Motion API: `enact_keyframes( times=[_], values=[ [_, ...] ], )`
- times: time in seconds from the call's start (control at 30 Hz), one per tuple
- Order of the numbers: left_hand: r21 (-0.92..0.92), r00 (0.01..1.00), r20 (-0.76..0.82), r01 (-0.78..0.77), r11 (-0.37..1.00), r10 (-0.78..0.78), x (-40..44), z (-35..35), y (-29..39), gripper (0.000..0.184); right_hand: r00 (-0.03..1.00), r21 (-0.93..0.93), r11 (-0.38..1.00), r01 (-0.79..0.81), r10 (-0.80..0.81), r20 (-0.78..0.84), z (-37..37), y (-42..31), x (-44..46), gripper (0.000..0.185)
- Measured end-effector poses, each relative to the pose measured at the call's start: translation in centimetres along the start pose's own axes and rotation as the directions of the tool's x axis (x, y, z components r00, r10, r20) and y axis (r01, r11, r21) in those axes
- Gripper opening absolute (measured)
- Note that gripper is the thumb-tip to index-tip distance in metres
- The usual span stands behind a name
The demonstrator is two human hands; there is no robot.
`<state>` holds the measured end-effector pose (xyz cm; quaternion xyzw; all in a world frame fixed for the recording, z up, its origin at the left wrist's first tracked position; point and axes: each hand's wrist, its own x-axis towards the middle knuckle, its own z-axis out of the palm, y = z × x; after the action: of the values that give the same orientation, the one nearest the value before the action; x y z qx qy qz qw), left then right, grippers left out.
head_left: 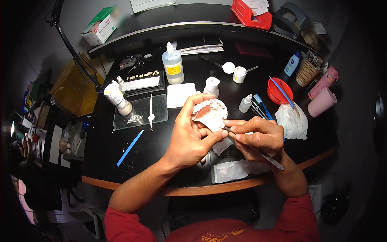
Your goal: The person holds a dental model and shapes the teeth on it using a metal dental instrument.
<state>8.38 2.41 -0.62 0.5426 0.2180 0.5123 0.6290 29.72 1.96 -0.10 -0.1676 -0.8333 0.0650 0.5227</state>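
Near the middle of the view, my left hand (188,139) holds a white dental cast (210,114) with a reddish area on it, thumb at its lower edge and fingers around its left side and top. My right hand (260,137) grips a slim metal tool (264,155) like a pen. The tool's flat end points down to the right, and its other end is by the lower right edge of the cast. Fingers of both hands are close together there, and the exact tip of the tool is hidden.
A glass slab (159,109), a blue stick (130,148) and a large bottle (173,66) lie or stand left. A small bottle (245,103), red bowl (280,92) and crumpled white cloth (292,121) are right. White paper (234,170) lies near the wooden table edge (201,189).
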Motion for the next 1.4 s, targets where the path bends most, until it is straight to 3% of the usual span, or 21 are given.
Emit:
enact_keyframes(
  times=[0.2, 0.3, 0.93, 1.17, 1.27, 1.4],
  values=[
    [0.025, 1.000, 0.000, -0.012, 1.000, 0.012, 0.0, 0.1, 0.1, 0.070, 1.000, -0.007, 1.000, -0.016, 0.016, 0.012, -0.2, -0.2, 0.0, 0.020],
    [0.034, 1.000, 0.002, -0.010, 0.999, 0.010, 0.0, 0.1, 0.2, 0.070, 0.999, -0.028, 0.999, 0.029, -0.030, -0.015, 0.1, 0.2, 0.0, 0.011],
    [0.044, 0.993, -0.085, 0.092, 0.995, -0.088, 0.0, 0.5, 0.3, 0.067, 0.971, -0.158, 0.973, 0.167, -0.134, 0.200, -0.7, -0.5, 0.0, 0.011],
    [0.027, 0.989, -0.055, 0.137, 0.990, -0.135, -0.2, 0.3, 0.7, 0.066, 0.973, -0.160, 0.972, 0.172, -0.142, 0.182, -0.4, -0.5, -0.3, 0.013],
    [0.072, 0.974, -0.057, 0.225, 0.972, -0.221, -0.2, 0.3, 1.6, 0.067, 0.976, -0.167, 0.975, 0.147, -0.116, 0.183, -0.5, -0.7, -0.1, 0.013],
    [0.012, 0.992, -0.049, 0.116, 0.993, -0.115, 0.0, 0.2, 0.6, 0.068, 0.995, -0.090, 0.993, 0.070, -0.064, 0.072, -0.3, 0.2, 0.0, 0.013]
  ],
)
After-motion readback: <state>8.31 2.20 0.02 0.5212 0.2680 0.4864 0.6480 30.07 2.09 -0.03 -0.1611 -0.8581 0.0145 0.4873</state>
